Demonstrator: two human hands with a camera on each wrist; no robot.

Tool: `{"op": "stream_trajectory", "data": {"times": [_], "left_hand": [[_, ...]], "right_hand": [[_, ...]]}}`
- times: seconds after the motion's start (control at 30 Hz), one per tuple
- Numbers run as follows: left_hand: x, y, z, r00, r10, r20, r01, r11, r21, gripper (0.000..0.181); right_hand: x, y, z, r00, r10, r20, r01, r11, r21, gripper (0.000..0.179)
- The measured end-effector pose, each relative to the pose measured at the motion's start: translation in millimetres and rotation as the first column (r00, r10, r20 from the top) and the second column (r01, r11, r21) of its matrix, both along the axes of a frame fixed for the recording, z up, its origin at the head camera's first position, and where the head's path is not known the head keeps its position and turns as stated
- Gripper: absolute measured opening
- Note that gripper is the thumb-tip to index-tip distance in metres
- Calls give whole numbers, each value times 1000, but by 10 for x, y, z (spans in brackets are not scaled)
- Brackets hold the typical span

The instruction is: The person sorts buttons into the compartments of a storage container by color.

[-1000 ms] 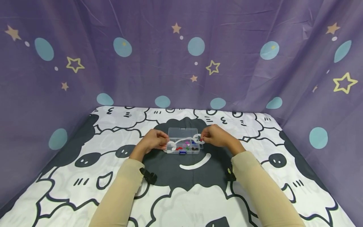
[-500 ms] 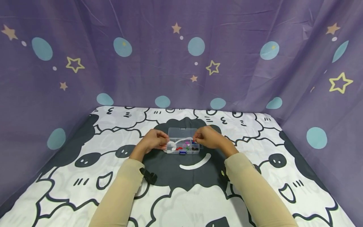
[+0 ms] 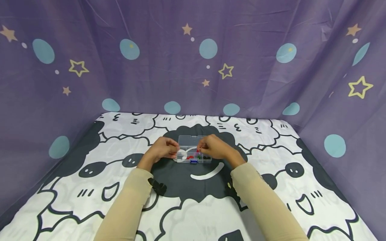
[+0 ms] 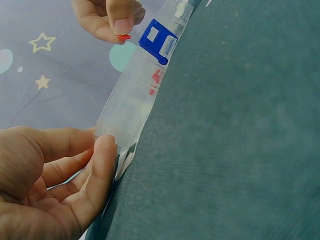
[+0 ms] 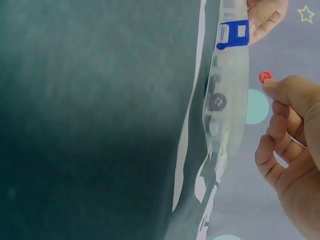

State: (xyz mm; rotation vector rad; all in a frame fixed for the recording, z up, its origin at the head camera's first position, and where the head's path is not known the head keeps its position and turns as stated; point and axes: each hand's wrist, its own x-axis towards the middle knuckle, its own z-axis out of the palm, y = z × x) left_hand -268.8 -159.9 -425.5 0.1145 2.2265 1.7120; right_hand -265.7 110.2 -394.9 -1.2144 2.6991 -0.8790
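A clear plastic compartment box stands on the cloth with its see-through lid raised at the back. A blue latch is on its front wall. My left hand holds the box's left end between thumb and fingers. Over the middle of the box, my right hand pinches a small red button between thumb and fingertip, above the rim. Red pieces lie inside, left of the middle. A dark button shows through the front wall on the right. The right hand hides the back right compartments.
A white cloth with black cartoon drawings covers the table. Behind and at both sides hangs a purple curtain with stars and blue dots.
My right hand has moved left, from beside the box's right end to over its middle, carrying the red button. The left hand stays at the left end.
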Motion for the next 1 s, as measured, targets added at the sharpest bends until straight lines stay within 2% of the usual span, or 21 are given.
{"op": "stream_trajectory", "data": {"times": [0.53,1.0], "left_hand": [[15,3,21,1000,10,3,-10,1000,-4,23],[5,7,5,1000,7,-5,-7,1000,-5,27]], "right_hand": [[-17,-180,-36,1000,11,9,-11,1000,8,13],[44,-223,17,1000,-6,25,6,1000,3,15]]}}
